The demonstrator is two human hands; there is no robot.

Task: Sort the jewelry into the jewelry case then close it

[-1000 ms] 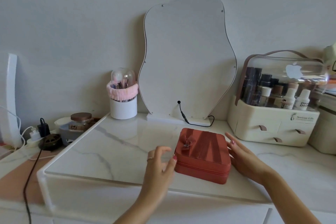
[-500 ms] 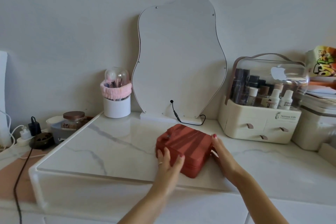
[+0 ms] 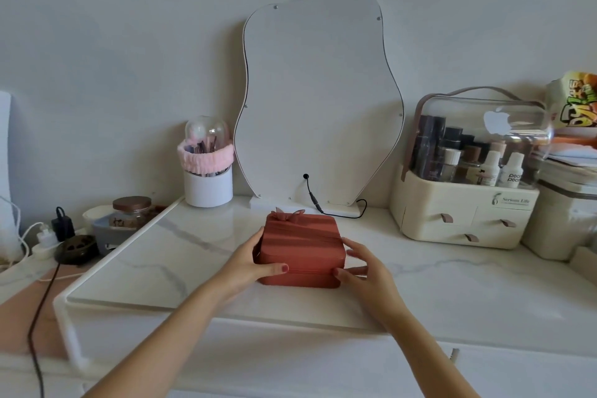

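Red jewelry case (image 3: 302, 249) sits between both hands' grip.

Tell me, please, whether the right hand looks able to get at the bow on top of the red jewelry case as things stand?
Probably yes: the right hand already grips the case's near right corner, and nothing covers the bow at the far left.

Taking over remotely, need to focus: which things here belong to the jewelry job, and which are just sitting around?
Job:
red jewelry case, lid down
left hand and right hand, gripping its sides

Lying about:
mirror
brush cup
cosmetics organizer
jar
chargers

No loose jewelry visible.
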